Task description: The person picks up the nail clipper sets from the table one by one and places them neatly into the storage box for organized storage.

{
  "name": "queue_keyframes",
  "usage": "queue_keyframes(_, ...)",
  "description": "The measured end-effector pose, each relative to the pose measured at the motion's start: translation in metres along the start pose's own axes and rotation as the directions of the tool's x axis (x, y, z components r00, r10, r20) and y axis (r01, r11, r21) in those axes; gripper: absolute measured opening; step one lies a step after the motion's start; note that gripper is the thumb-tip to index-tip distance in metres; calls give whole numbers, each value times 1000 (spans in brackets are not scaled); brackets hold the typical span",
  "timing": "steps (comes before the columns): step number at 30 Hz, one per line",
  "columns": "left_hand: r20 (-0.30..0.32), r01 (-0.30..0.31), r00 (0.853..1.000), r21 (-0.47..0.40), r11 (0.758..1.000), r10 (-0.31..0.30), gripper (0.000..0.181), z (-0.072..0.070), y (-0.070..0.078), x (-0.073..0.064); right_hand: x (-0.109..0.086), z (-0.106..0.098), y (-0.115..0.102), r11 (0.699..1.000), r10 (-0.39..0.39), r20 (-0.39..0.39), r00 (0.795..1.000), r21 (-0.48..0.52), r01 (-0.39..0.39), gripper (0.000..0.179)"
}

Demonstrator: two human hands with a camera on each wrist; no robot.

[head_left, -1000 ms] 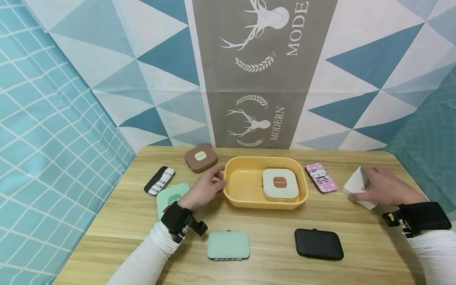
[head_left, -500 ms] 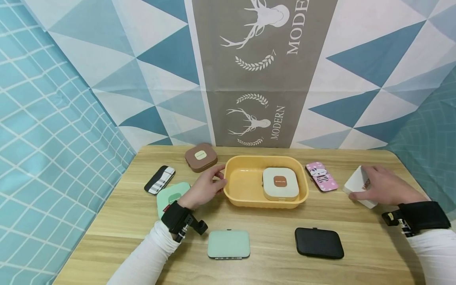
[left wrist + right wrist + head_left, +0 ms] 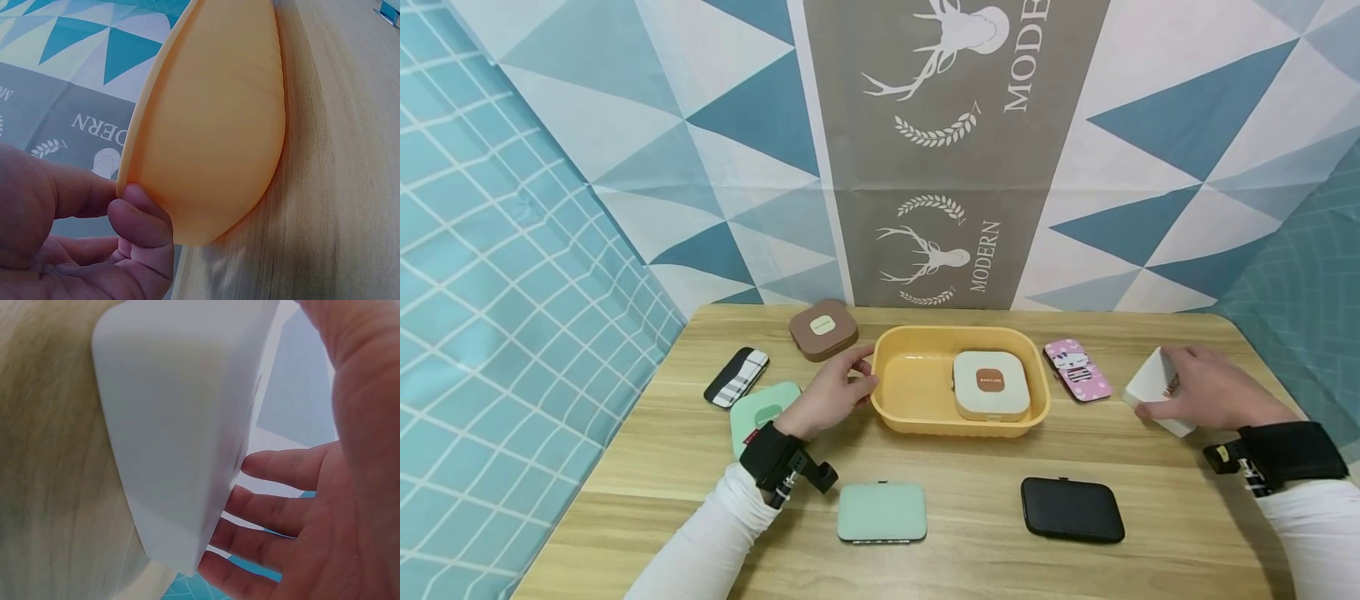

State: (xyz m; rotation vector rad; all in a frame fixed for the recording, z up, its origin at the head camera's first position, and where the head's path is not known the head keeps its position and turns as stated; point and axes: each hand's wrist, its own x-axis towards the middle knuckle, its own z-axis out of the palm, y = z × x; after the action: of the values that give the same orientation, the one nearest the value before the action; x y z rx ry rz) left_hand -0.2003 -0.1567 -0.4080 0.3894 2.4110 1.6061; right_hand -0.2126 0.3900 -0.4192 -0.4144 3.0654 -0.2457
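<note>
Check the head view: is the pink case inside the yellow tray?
No, the pink case lies on the wooden table beside the yellow tray, which holds one cream case.

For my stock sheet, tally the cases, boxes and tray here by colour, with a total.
Green: 2 (squarish mint case, rectangular pale-green case)
White or cream: 2 (rounded-square cream case, white lettered box)
Brown: 1 (rounded brown case)
Black: 1 (rectangular black case)
Black-and-white: 1 (narrow plaid case)
Pink: 1 (rectangular cat-print case)
Yellow: 1 (oblong plastic tray)
Total: 9
</note>
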Motion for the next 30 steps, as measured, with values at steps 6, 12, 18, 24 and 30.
queue_keyframes(6,-6,1,1000,1,1000,-1,54,0,1,-1,0,0,0,1000,2,0,1000,6,-2,120)
queue_keyframes(12,-4,4,1000,4,1000,-4,53,0,1,0,0,0,0,1000,5,-3,1000,5,-5,121)
queue_keyframes(18,-1,12,1000,14,1000,-12,54,0,3,-1,-2,-1,1,1000,9,-9,1000,-7,-9,123)
queue_keyframes(24,-3,9,1000,22,1000,-9,54,0,3,-1,-3,-4,1,1000,-5,-26,1000,-24,5,124)
queue_keyframes(30,-4,7,1000,17,1000,-7,53,0,3,-2,-3,-6,-1,999,-21,-42,999,-28,20,122)
